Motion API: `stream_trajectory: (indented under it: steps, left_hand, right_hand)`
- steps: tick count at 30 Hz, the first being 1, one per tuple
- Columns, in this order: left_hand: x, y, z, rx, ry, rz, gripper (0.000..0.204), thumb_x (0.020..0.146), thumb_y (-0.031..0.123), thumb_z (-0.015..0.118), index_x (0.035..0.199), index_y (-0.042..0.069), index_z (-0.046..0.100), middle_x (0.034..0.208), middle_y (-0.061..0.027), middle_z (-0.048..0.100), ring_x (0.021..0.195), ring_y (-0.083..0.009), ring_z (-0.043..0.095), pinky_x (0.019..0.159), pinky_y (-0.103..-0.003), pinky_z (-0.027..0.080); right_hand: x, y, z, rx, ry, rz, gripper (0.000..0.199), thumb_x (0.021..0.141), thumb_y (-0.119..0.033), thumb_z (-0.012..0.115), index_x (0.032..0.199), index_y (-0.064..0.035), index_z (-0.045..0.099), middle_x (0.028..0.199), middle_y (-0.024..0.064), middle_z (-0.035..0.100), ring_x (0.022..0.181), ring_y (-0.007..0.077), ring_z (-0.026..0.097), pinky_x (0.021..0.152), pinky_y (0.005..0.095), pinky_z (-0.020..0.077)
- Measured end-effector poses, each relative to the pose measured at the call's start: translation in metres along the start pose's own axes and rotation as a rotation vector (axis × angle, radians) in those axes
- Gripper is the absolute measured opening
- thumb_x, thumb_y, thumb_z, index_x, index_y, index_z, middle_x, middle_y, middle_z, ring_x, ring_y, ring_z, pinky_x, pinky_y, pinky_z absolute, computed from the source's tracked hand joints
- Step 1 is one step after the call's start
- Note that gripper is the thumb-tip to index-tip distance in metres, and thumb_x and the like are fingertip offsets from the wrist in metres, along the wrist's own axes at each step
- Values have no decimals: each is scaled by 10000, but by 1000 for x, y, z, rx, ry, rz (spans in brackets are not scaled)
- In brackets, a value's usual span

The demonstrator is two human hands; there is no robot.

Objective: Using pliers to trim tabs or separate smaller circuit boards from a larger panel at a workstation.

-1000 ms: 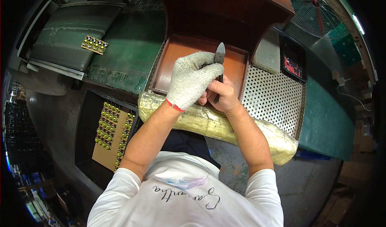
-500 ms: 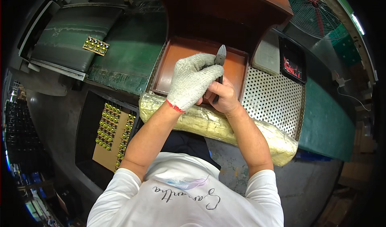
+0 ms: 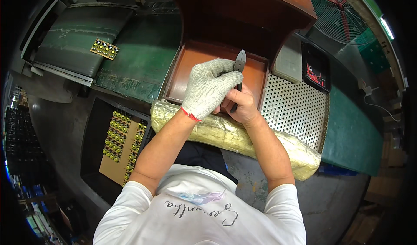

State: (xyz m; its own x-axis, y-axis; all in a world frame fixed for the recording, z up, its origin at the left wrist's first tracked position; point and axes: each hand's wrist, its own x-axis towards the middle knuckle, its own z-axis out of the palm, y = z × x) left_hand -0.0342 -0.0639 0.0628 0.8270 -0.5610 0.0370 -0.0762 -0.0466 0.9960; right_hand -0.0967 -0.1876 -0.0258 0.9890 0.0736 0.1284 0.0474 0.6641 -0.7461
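A pair of side cutters [image 3: 239, 62] with grey jaws and dark handles points away from me, above the orange-brown tray [image 3: 176, 88]. My left hand [image 3: 207, 86], in a white knitted glove with a red cuff edge, has its fingers bent round the cutters near the joint. Below it, my bare right hand [image 3: 244, 104] grips the dark handles. The gloved hand hides part of the handles and some of the right fingers. Nothing shows between the jaws.
A circuit board [image 3: 104, 49] lies on the conveyor at left. Boards on cardboard [image 3: 114, 171] fill a black crate below. At right are a perforated metal plate [image 3: 295, 106], a pale box [image 3: 288, 58] and a black bin [image 3: 317, 65] of red pieces. A yellowish wrapped roll [image 3: 226, 136] edges the bench.
The cutters and both hands have shifted very slightly to the right in the picture. The hold of both hands looks the same.
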Motion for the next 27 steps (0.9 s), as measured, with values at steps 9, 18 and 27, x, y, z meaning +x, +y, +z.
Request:
stream_trajectory:
  steps: [9, 18, 27]
  left_hand:
    - [-1, -1, -1, -44, -2, -29, 220, 948, 167, 736, 1054, -26, 747, 741, -50, 709, 436, -59, 552, 386, -217, 421]
    - [-4, 3, -3, -86, -17, -92, 229, 950, 159, 733, 1079, -29, 744, 760, -63, 716, 449, -74, 575, 399, -222, 465]
    - [-8, 9, -5, -91, -34, -147, 243, 940, 143, 739, 1108, -33, 744, 813, -68, 733, 507, -80, 618, 436, -226, 505]
  right_hand:
    - [0, 0, 1, 51, -24, 9, 236, 989, -223, 628, 1051, 5, 633, 856, 106, 645, 750, 215, 611, 716, 348, 504]
    - [1, -1, 4, 69, -29, 28, 223, 991, -224, 637, 1034, -6, 620, 820, 84, 598, 721, 196, 565, 679, 333, 474]
    - [0, -1, 3, 96, -89, 15, 217, 982, -205, 652, 1056, -5, 610, 802, 81, 585, 702, 187, 547, 657, 333, 461]
